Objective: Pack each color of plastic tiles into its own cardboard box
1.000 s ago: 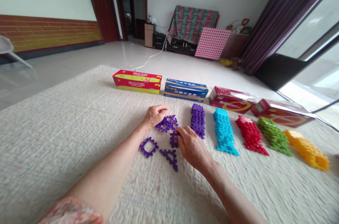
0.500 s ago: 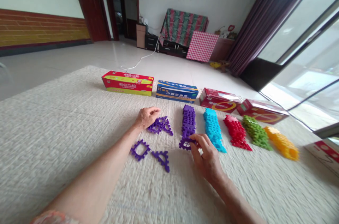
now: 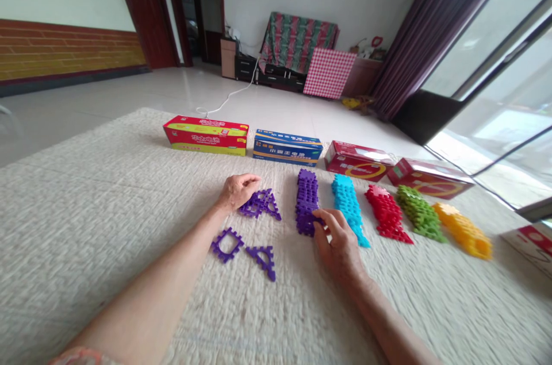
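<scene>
Fingers of the right hand [image 3: 341, 243] pinch a purple piece [image 3: 306, 223] at the near end of the purple row [image 3: 307, 189]. The blue row [image 3: 347, 204], red row [image 3: 387, 212], green row [image 3: 417, 212] and yellow row [image 3: 463, 230] look finished. Purple seems partly done: a heap [image 3: 261, 204] sits by the left hand [image 3: 236, 191], whose grip I cannot tell; a square frame [image 3: 217, 243] and triangle [image 3: 270, 262] lie loose nearer.

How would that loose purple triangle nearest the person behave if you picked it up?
The purple triangle would probably feel light, since it is thin with an open middle. It looks like moulded plastic, so likely fairly stiff. Lying flat, it seems unlikely to roll, though its notched edges might catch on the textured beige cover.
</scene>
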The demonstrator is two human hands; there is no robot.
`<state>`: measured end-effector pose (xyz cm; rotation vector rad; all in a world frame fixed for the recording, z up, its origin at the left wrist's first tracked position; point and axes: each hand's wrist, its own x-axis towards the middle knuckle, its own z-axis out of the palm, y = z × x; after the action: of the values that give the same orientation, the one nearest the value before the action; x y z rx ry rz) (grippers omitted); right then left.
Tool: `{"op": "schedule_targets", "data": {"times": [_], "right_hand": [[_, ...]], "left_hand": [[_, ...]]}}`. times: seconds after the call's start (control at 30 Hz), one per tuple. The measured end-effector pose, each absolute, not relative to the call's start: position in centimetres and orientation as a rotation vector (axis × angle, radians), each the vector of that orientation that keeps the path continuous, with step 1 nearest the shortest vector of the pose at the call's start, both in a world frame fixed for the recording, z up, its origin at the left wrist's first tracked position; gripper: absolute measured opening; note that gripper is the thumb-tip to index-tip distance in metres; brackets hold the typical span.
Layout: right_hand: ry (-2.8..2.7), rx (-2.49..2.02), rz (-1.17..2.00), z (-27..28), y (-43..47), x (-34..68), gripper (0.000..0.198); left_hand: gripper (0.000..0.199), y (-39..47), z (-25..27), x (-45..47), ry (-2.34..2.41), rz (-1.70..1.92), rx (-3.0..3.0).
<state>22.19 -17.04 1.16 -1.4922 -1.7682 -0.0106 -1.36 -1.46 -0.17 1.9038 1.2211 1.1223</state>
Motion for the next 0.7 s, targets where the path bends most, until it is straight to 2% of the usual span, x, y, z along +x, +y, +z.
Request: {"op": "schedule_targets", "data": {"times": [0.33,0.7], "right_hand": [[-1.836,-1.441,-0.214,2.0,-17.4,21.7,0.029],[-2.213,-1.211,0.005,2.7,-16.2,16.7,0.025]], "left_hand": [[0.022,-1.6,0.3,-1.3,1.240,1.119,1.856],[0.027,-1.5,0.4,-1.5,1.248,1.188,1.753]]}}
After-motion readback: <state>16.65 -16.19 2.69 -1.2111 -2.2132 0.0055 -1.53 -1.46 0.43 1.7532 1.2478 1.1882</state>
